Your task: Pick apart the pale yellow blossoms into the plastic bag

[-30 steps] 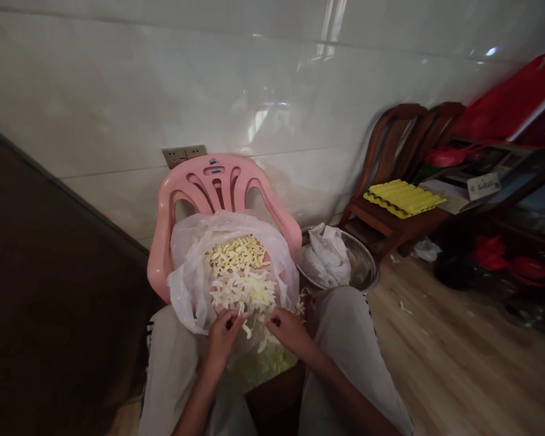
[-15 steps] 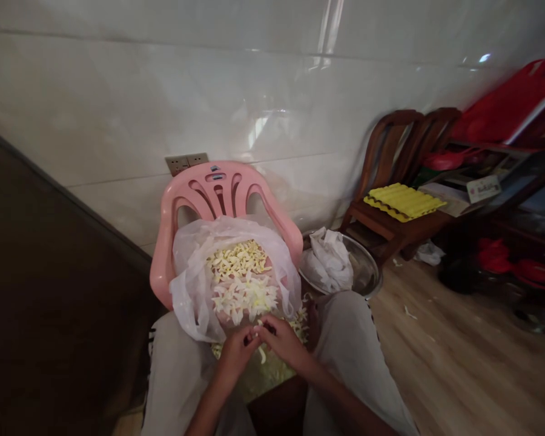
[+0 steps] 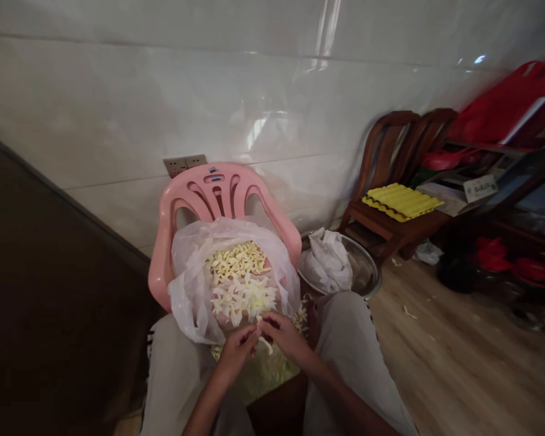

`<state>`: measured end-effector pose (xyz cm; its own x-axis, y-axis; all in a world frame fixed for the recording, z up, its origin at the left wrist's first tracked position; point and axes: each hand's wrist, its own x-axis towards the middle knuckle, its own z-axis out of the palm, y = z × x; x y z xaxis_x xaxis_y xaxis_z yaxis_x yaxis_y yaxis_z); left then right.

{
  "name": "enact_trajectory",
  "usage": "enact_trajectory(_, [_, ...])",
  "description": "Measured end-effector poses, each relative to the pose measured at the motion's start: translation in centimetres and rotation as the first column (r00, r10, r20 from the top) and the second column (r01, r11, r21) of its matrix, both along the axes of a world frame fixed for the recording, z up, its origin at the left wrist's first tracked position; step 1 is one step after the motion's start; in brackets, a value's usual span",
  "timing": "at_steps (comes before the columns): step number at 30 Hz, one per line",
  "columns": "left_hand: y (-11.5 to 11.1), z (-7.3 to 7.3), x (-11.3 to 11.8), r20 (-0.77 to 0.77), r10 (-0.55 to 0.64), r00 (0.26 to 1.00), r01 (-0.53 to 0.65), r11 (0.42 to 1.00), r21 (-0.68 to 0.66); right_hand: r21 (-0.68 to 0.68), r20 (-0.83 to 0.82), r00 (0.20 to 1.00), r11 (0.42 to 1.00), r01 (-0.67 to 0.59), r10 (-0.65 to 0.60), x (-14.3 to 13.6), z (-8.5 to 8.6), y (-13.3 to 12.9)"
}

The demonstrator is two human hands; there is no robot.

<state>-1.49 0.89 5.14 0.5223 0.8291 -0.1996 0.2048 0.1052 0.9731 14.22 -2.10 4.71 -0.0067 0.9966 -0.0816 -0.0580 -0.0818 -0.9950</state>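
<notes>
My left hand (image 3: 238,350) and my right hand (image 3: 285,339) meet above my lap, fingertips pinched together on a small pale flower (image 3: 266,346). One of its whitish petals hangs down between the hands. Just beyond them, an opened white plastic bag (image 3: 188,303) lies spread over the seat of a pink plastic chair (image 3: 158,266). Inside the bag are two heaps: white open flowers (image 3: 245,297) nearer me and smaller yellowish pieces (image 3: 236,260) behind. Below my hands, more pale yellow-green pieces (image 3: 267,372) show between my knees, partly hidden by my forearms.
Right of the chair, a metal basin (image 3: 367,272) holds a crumpled white bag (image 3: 329,260). A wooden chair (image 3: 381,227) with yellow egg trays (image 3: 402,201) stands farther right. Pale scraps (image 3: 409,312) lie on the wooden floor (image 3: 454,363). A dark panel (image 3: 49,290) fills the left side.
My hands have shifted slightly, still pinched together at the same spot. The hanging petal has swung a little to the right. The heaps in the bag look the same.
</notes>
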Motion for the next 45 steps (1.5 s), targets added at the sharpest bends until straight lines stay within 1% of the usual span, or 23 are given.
enact_trajectory(7, [0.0,-0.2,-0.1,-0.003,0.022,1.000,-0.022,1.000,-0.014,0.013,-0.007,1.000,1.000,0.007,-0.007,0.1,-0.2,0.1])
enact_trajectory(14, [0.2,-0.5,0.0,-0.014,0.084,0.996,-0.084,0.996,0.005,0.019,-0.021,0.999,0.999,0.049,-0.049,0.1,-0.6,0.3])
enact_trajectory(17, [0.2,-0.8,-0.1,-0.024,0.102,0.994,-0.101,0.994,0.039,0.043,-0.042,0.996,0.996,0.080,-0.078,0.0,-0.9,0.3])
enact_trajectory(20, [0.2,-1.1,-0.1,-0.039,0.108,0.993,-0.105,0.992,0.074,0.057,-0.038,0.997,0.996,0.075,-0.072,-0.2,-0.9,0.2])
enact_trajectory(23, [0.2,-1.2,-0.1,-0.035,0.138,0.990,-0.135,0.988,0.077,0.065,0.026,0.996,0.994,0.084,-0.086,-0.2,-0.8,0.1])
enact_trajectory(28, [0.3,-1.1,-0.2,-0.040,0.209,0.977,-0.205,0.976,0.078,0.114,0.224,0.965,0.987,0.110,-0.133,0.1,-1.5,-0.1])
enact_trajectory(31, [0.3,-0.9,-0.3,-0.031,0.230,0.973,-0.226,0.969,0.102,0.104,0.237,0.960,0.987,0.125,-0.147,0.3,-1.7,-0.1])
enact_trajectory(34, [0.3,-0.9,-0.4,-0.058,0.201,0.978,-0.192,0.974,0.122,0.095,0.175,0.977,0.990,0.105,-0.121,0.2,-1.4,-0.1])
enact_trajectory(39, [0.2,-1.0,-0.3,-0.114,0.104,0.988,-0.084,0.982,0.168,0.081,0.081,0.993,0.994,0.078,-0.085,-0.1,-0.4,-0.1])
enact_trajectory(45, [0.0,-0.6,-0.5,-0.155,0.060,0.986,-0.012,0.956,0.293,0.082,0.041,0.999,0.997,-0.011,0.008,0.0,0.0,-0.5])
